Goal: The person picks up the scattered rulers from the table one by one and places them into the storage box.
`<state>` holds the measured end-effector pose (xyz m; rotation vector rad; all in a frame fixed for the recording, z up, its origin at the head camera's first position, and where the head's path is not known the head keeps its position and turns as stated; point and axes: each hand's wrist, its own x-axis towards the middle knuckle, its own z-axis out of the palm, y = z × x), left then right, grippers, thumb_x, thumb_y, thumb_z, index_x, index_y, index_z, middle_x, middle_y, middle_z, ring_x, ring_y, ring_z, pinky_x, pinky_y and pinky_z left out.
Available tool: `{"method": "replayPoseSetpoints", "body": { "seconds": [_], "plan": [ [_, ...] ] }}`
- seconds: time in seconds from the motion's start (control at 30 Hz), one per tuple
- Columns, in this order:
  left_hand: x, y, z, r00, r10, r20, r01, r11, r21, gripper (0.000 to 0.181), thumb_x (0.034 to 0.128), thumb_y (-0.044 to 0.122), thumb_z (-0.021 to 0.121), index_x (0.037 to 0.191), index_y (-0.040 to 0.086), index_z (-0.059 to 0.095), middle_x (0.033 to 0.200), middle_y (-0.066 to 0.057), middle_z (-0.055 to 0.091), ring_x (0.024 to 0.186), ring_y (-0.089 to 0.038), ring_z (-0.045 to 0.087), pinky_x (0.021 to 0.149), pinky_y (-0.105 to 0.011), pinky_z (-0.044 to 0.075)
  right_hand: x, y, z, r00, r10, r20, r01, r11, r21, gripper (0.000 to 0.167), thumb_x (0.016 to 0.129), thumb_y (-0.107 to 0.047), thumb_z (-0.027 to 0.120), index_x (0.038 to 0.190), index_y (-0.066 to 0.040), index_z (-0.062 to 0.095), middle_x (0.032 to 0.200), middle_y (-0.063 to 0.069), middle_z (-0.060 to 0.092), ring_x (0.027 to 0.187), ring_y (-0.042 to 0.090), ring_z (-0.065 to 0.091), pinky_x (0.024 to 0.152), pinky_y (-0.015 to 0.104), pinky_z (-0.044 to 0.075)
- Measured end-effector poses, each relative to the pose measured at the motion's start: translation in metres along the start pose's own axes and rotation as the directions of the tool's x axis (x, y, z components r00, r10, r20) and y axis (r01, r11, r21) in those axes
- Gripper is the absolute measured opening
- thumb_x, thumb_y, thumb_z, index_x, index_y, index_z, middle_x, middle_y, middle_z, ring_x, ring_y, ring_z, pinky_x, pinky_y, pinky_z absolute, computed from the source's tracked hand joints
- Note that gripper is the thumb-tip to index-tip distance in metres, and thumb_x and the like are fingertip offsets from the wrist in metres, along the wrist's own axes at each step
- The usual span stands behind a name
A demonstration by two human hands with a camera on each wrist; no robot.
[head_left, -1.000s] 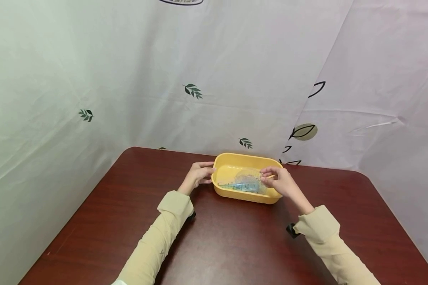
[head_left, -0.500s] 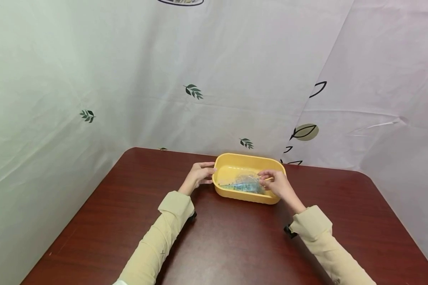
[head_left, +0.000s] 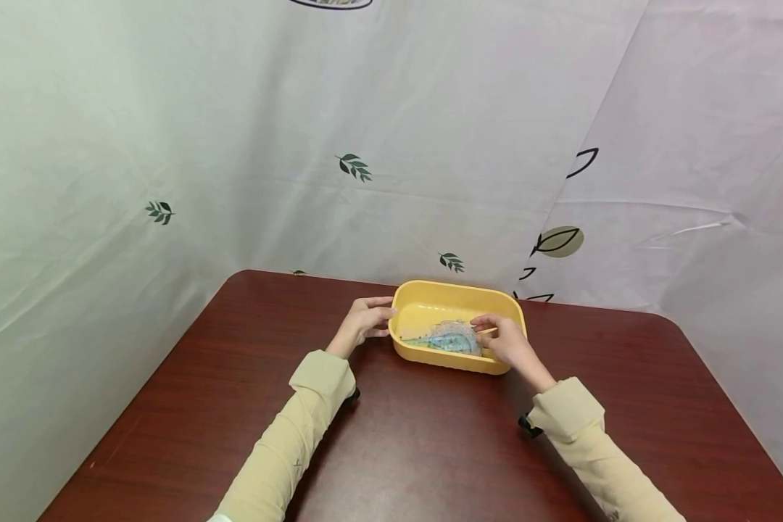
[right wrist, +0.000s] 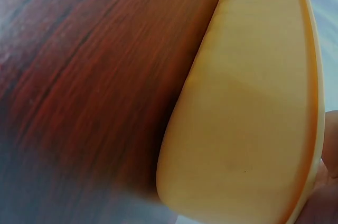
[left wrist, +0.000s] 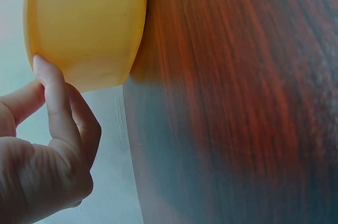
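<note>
A yellow oblong plastic basin [head_left: 453, 360] sits near the far edge of the table. My left hand [head_left: 362, 320] holds its left end, thumb and fingers at the rim; the left wrist view shows curled fingers [left wrist: 55, 100] against the basin wall [left wrist: 87, 28]. Inside the basin lies a crumpled clear plastic bag [head_left: 455, 338] with a blue-green band and small dark dots. My right hand [head_left: 507, 342] reaches over the right rim, fingertips pinching the bag's right side. In the right wrist view the basin's outer wall [right wrist: 248, 92] hides most of that hand.
The dark red-brown wooden table [head_left: 431, 442] has rounded far corners. A pale cloth with leaf prints [head_left: 352, 167] hangs right behind the table and along both sides. Dark wrist straps [head_left: 530, 426] show under the rolled sleeves.
My right hand has moved a little left and inward over the basin. The bag's right part has gathered leftward and looks more bunched. My left hand stays at the rim.
</note>
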<state>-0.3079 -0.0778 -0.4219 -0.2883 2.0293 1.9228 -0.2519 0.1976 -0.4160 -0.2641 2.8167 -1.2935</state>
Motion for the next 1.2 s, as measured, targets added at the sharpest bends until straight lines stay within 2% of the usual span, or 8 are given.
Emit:
{"method": "replayPoseSetpoints", "body": {
  "seconds": [0.3, 0.4, 0.57, 0.67, 0.77, 0.87, 1.1, 1.2],
  "plan": [
    [-0.002, 0.0, 0.001, 1.0, 0.006, 0.002, -0.006, 1.0, -0.004, 0.043, 0.0877, 0.009, 0.068, 0.13, 0.012, 0.061, 0.092, -0.006, 0.07, 0.071, -0.012, 0.065, 0.052, -0.019, 0.056, -0.002, 0.0, 0.002, 0.999, -0.015, -0.038, 0.012, 0.996, -0.085, 0.022, 0.091, 0.0, 0.059, 0.112, 0.003, 0.066, 0.112, 0.022, 0.067, 0.105, 0.039, 0.063, 0.083, 0.044, 0.057],
    [-0.002, 0.001, 0.002, 1.0, 0.01, 0.001, -0.01, 1.0, -0.005, 0.043, 0.0878, 0.009, 0.068, 0.13, 0.012, 0.061, 0.095, -0.008, 0.071, 0.07, -0.012, 0.065, 0.052, -0.019, 0.056, -0.005, -0.003, 0.002, 0.997, -0.039, -0.068, 0.033, 0.995, -0.095, 0.021, 0.094, -0.001, 0.055, 0.111, 0.001, 0.067, 0.111, 0.021, 0.068, 0.104, 0.037, 0.063, 0.08, 0.041, 0.056],
    [-0.005, -0.001, 0.004, 0.999, 0.038, -0.027, -0.038, 0.999, 0.008, 0.04, 0.0881, 0.009, 0.068, 0.128, 0.011, 0.062, 0.102, -0.014, 0.071, 0.071, -0.012, 0.067, 0.053, -0.02, 0.057, -0.014, -0.008, 0.001, 0.988, -0.107, -0.113, 0.095, 0.99, -0.108, 0.025, 0.099, -0.002, 0.046, 0.112, -0.001, 0.067, 0.109, 0.021, 0.068, 0.068, 0.023, 0.057, 0.055, 0.024, 0.041],
    [-0.008, -0.001, 0.006, 0.996, 0.073, -0.06, -0.071, 0.997, 0.029, 0.038, 0.0884, 0.01, 0.068, 0.126, 0.01, 0.064, 0.107, -0.016, 0.071, 0.073, -0.015, 0.069, 0.054, -0.021, 0.058, -0.02, -0.009, 0.002, 0.976, -0.167, -0.141, 0.147, 0.979, -0.138, 0.028, 0.099, -0.001, 0.045, 0.117, -0.001, 0.066, 0.114, 0.02, 0.067, 0.057, 0.016, 0.044, 0.053, 0.025, 0.038],
    [-0.011, -0.001, 0.008, 0.99, 0.102, -0.095, -0.098, 0.994, 0.055, 0.035, 0.0882, 0.01, 0.069, 0.123, 0.009, 0.065, 0.108, -0.016, 0.071, 0.078, -0.019, 0.072, 0.053, -0.021, 0.058, -0.029, -0.009, 0.003, 0.959, -0.228, -0.17, 0.197, 0.964, -0.181, 0.029, 0.098, 0.001, 0.047, 0.122, -0.002, 0.064, 0.121, 0.019, 0.064, 0.079, 0.026, 0.062, 0.074, 0.036, 0.052],
    [-0.013, 0.0, 0.009, 0.986, 0.123, -0.115, -0.114, 0.99, 0.077, 0.033, 0.0881, 0.01, 0.069, 0.121, 0.009, 0.067, 0.107, -0.017, 0.071, 0.079, -0.021, 0.072, 0.052, -0.02, 0.057, -0.04, -0.01, 0.004, 0.944, -0.268, -0.192, 0.224, 0.949, -0.223, 0.031, 0.097, -0.001, 0.051, 0.125, -0.003, 0.062, 0.128, 0.019, 0.061, 0.12, 0.035, 0.054, 0.099, 0.053, 0.046],
    [-0.018, -0.005, 0.003, 0.979, 0.183, -0.095, -0.167, 0.974, 0.154, 0.031, 0.0995, 0.019, 0.054, 0.125, 0.005, 0.064, 0.11, -0.019, 0.068, 0.069, -0.015, 0.068, 0.056, -0.023, 0.059, -0.065, -0.015, 0.003, 0.923, -0.326, -0.206, 0.259, 0.92, -0.296, 0.037, 0.095, -0.007, 0.058, 0.132, -0.004, 0.057, 0.138, 0.018, 0.054, 0.129, 0.037, 0.048, 0.103, 0.057, 0.042],
    [-0.028, -0.004, 0.001, 0.955, 0.279, -0.103, -0.234, 0.919, 0.316, 0.037, 0.1034, 0.026, 0.045, 0.128, 0.004, 0.061, 0.115, -0.017, 0.067, 0.083, -0.023, 0.07, 0.068, -0.032, 0.062, -0.076, -0.016, 0.002, 0.913, -0.355, -0.201, 0.272, 0.897, -0.347, 0.043, 0.092, -0.007, 0.062, 0.134, -0.003, 0.054, 0.14, 0.018, 0.052, 0.13, 0.039, 0.045, 0.104, 0.058, 0.041]
  ]
}}
